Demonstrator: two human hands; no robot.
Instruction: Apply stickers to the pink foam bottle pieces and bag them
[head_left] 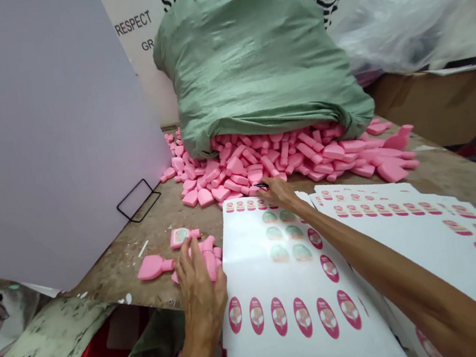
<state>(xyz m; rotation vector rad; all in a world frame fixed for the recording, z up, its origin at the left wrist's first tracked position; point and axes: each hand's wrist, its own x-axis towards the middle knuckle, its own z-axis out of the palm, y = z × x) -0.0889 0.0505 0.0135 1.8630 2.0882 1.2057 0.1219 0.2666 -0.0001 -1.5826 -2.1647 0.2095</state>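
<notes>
**Left hand (200, 287) over pink foam bottle shapes (207, 259), right hand (280, 191) around a slim black pen (261, 186)**

Left hand curled down over a small heap of the shapes on the worn wooden table (114, 278); clenched or merely resting, impossible to tell. Right hand closed on the pen, just above the top edge of the printed label sheets (251, 271). Close by, one loose bottle shape (153, 267) lying flat and a labelled one (180, 237). Farther back, a green woven sack (255, 52) and a spilled mass of pink pieces (254, 167). Probably light, soft, slightly springy foam, not slippery. Best taken by the narrow neck or flat body, with gentle pressure against denting.
</notes>
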